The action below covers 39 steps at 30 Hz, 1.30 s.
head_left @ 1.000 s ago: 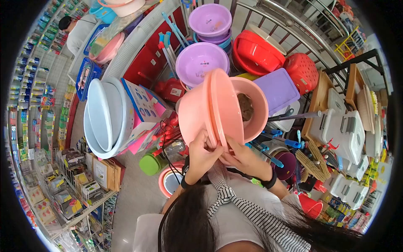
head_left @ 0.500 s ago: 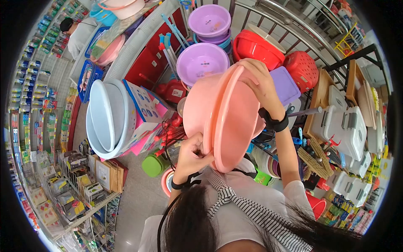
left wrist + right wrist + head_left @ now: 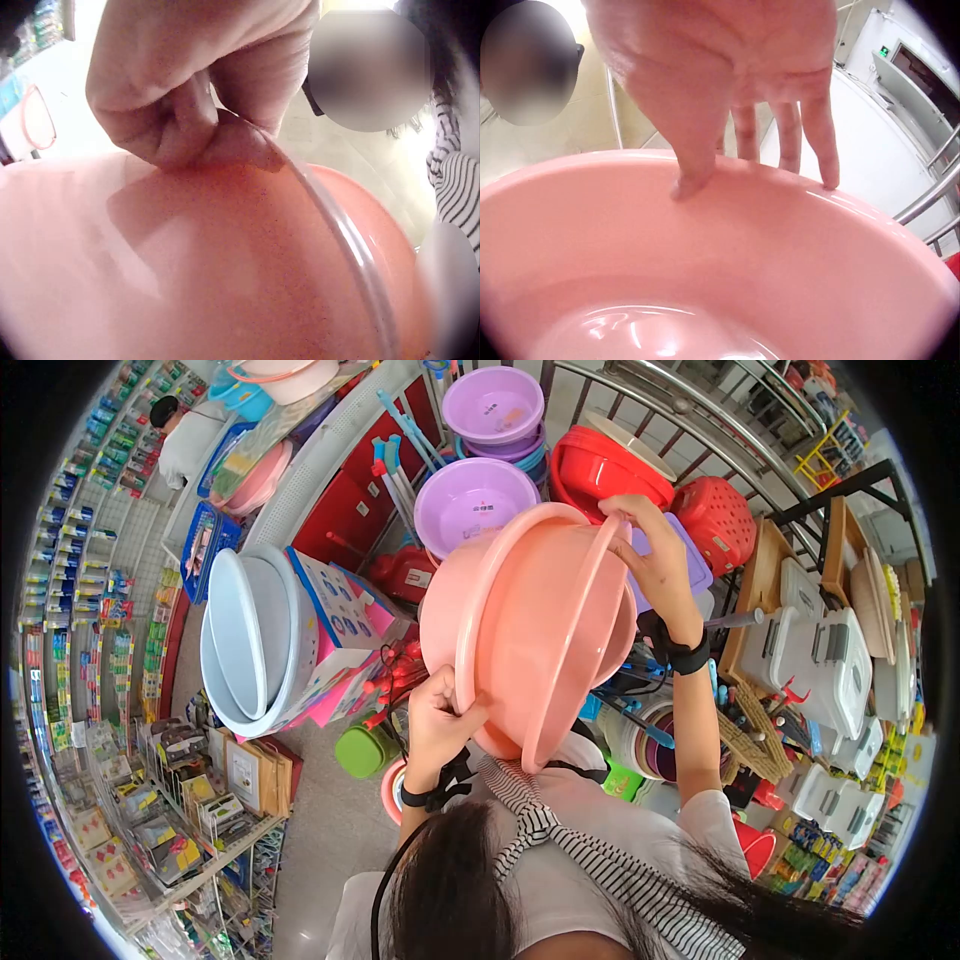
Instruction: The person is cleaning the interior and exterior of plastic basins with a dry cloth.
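My left hand (image 3: pixel 438 722) pinches the rim of one pink basin (image 3: pixel 445 590); my right hand (image 3: pixel 658 568) grips the rim of a second pink basin (image 3: pixel 727 240), tilted, partly inside the first. Beyond them are purple basins (image 3: pixel 473 508).

Free room for fingers: the gap between the rims of the left pink basin (image 3: pixel 442 595) and the right pink basin (image 3: pixel 530 625), bounded by their nested walls; floor (image 3: pixel 320 800) beside the green container (image 3: pixel 362 751). Obstacles: lilac basins (image 3: pixel 475 500) and red basins (image 3: pixel 612 472) just beyond, metal railing (image 3: pixel 681 406) behind.
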Available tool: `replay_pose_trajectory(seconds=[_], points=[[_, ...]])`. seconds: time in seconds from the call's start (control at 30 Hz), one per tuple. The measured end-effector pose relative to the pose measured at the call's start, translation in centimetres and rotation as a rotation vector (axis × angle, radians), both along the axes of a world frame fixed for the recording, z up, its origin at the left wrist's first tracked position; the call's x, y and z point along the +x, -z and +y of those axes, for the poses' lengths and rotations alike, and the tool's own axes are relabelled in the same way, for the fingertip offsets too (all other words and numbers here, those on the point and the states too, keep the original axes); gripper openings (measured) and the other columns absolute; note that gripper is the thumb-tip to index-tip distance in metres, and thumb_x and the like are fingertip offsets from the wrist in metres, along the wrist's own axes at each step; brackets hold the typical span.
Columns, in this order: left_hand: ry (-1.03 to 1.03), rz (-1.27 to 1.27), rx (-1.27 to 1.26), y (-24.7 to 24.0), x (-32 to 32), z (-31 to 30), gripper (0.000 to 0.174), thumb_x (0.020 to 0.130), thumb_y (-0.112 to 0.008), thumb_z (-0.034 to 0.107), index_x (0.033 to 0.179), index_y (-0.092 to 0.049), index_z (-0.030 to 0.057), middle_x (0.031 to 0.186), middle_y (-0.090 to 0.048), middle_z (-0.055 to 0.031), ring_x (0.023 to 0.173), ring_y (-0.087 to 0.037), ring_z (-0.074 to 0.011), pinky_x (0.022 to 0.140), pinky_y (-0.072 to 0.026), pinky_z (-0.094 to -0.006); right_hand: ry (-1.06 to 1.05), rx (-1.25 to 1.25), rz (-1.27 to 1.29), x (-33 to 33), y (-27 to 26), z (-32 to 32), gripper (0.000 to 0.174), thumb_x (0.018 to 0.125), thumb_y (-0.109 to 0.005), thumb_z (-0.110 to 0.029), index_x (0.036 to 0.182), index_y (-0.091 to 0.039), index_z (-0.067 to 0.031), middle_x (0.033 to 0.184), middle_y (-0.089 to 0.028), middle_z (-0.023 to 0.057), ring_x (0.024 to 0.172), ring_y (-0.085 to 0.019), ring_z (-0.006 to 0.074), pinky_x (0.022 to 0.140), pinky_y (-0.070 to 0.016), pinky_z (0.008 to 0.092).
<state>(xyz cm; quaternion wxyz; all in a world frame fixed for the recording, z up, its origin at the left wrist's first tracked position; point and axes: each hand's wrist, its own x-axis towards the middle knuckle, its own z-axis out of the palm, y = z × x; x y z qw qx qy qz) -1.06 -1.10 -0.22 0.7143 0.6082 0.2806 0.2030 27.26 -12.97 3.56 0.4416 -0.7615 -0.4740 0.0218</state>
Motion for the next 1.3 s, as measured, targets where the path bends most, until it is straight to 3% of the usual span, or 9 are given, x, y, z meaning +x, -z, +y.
replay_pose_trajectory(seconds=[0.23, 0.37, 0.47, 0.67, 0.77, 0.93, 1.1, 1.2, 1.3], points=[[-0.028, -0.035, -0.059, 1.6, -1.4, 1.1, 0.024, 0.071, -0.062, -0.013, 0.074, -0.048, 0.0069, 0.065, -0.046, 0.0095, 0.057, -0.038, 0.0027, 0.051, -0.0285, -0.0158, 0.221, -0.047, -0.215, 1.1, 10.3, -3.9, 0.08, 0.074, -0.076, -0.013, 0.142, -0.034, -0.0064, 0.13, -0.051, 0.0162, 0.121, -0.049, 0.0293, 0.1, -0.0415, 0.0364], [-0.083, -0.103, -0.093, 2.4, -1.9, 1.4, 0.022, 0.071, -0.064, -0.009, 0.076, -0.05, 0.0068, 0.067, -0.051, 0.0081, 0.056, -0.042, 0.0019, 0.052, -0.0322, -0.0155, 0.065, -0.067, 1.15, -0.8, 15.9, -8.5, 0.073, 0.084, -0.068, -0.015, 0.143, -0.027, -0.0012, 0.137, -0.044, 0.0135, 0.126, -0.044, 0.0208, 0.103, -0.0396, 0.034], [-0.059, -0.12, -0.132, 3.1, -2.0, 1.8, 0.02, 0.071, -0.063, -0.007, 0.079, -0.052, 0.0068, 0.069, -0.054, 0.0072, 0.058, -0.046, 0.0008, 0.055, -0.0362, -0.016, 0.141, 0.191, 1.425, -3.2, 19.9, -10.4, 0.05, 0.09, -0.059, -0.009, 0.135, -0.04, 0.0033, 0.128, -0.054, 0.0121, 0.114, -0.054, 0.0205, 0.096, -0.0445, 0.0329], [-0.144, -0.104, -0.16, 6.8, -0.9, 4.9, 0.019, 0.089, -0.059, 0.005, 0.107, -0.055, 0.0023, 0.093, -0.065, -0.0027, 0.083, -0.061, -0.0081, 0.077, -0.0487, -0.0223, 0.318, 0.129, 1.104, -2.8, 16.0, -7.8, 0.036, 0.09, -0.058, -0.009, 0.122, -0.051, 0.0047, 0.113, -0.062, 0.012, 0.098, -0.061, 0.0186, 0.083, -0.0506, 0.0306], [-0.319, -0.091, 0.065, 6.5, 3.1, 6.9, 0.015, 0.097, -0.05, 0.011, 0.11, -0.051, 0.0029, 0.089, -0.06, -0.001, 0.075, -0.056, -0.0062, 0.064, -0.045, -0.0196, 0.288, 0.159, 0.945, -1.3, 14.0, -4.9, 0.034, 0.087, -0.058, -0.009, 0.118, -0.054, 0.0057, 0.105, -0.065, 0.013, 0.09, -0.063, 0.0192, 0.078, -0.052, 0.031], [-0.091, 0.113, 0.045, 15.3, 6.5, 16.5, 0.049, 0.102, -0.029, 0.038, 0.129, -0.044, -0.0005, 0.125, -0.052, -0.0103, 0.111, -0.051, -0.0169, 0.098, -0.0395, -0.0316, 0.298, 0.116, 0.711, 5.7, 20.2, 1.0, 0.035, 0.078, -0.058, -0.004, 0.112, -0.059, 0.0044, 0.095, -0.067, 0.0123, 0.087, -0.063, 0.0187, 0.078, -0.0498, 0.0321], [-0.198, 0.186, 0.03, 16.4, 12.8, 19.5, 0.044, 0.099, -0.038, 0.027, 0.131, -0.04, -0.0025, 0.127, -0.052, -0.0132, 0.113, -0.05, -0.0187, 0.097, -0.0396, -0.0317, 0.375, 0.184, 0.62, 9.7, 23.0, 8.2, 0.028, 0.079, -0.056, -0.001, 0.105, -0.06, 0.0057, 0.094, -0.067, 0.0101, 0.084, -0.063, 0.0171, 0.077, -0.05, 0.0299], [-0.231, 0.074, 0.194, 20.2, 15.1, 23.4, 0.046, 0.09, -0.043, 0.004, 0.135, -0.036, -0.002, 0.128, -0.051, -0.0139, 0.116, -0.05, -0.0202, 0.1, -0.0382, -0.0332, 0.46, 0.063, 0.55, 12.1, 23.8, 11.8, 0.034, 0.072, -0.057, -0.011, 0.103, -0.063, -0.0004, 0.093, -0.067, 0.0209, 0.088, -0.066, 0.0324, 0.08, -0.0491, 0.0376], [-0.296, 0.031, 0.187, 20.4, 16.6, 25.7, 0.043, 0.085, -0.043, 0.002, 0.127, -0.043, -0.0052, 0.117, -0.058, -0.0148, 0.108, -0.055, -0.0215, 0.096, -0.0411, -0.0333, 0.517, -0.06, 0.494, 13.7, 23.5, 15.1, 0.03, 0.071, -0.058, -0.012, 0.098, -0.063, 0.0, 0.093, -0.066, 0.0229, 0.089, -0.064, 0.0372, 0.08, -0.0491, 0.0402]])
